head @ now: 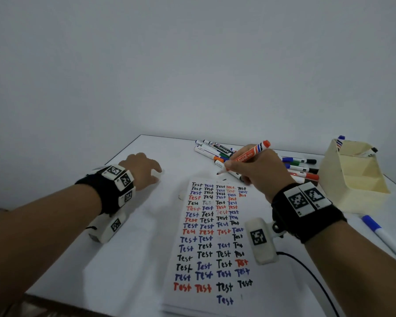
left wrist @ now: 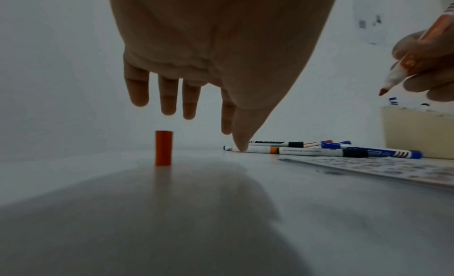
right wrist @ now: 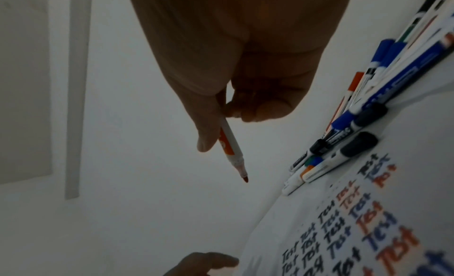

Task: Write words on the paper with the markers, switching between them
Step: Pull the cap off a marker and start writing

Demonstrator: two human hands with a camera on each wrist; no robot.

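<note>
My right hand grips an uncapped orange marker like a pen. Its red tip hovers just beyond the top edge of the paper, which is covered with rows of "Test" in black, blue and red. In the right wrist view the marker points down, its tip in the air, clear of the paper. My left hand hangs to the left of the sheet with fingers straight and apart. Just under them an orange cap stands upright on the table, untouched.
A pile of capped markers lies behind the paper, and several more lie to its right. A cream organiser box stands at the right, a blue-capped marker in front of it. A black cable trails from my right wrist.
</note>
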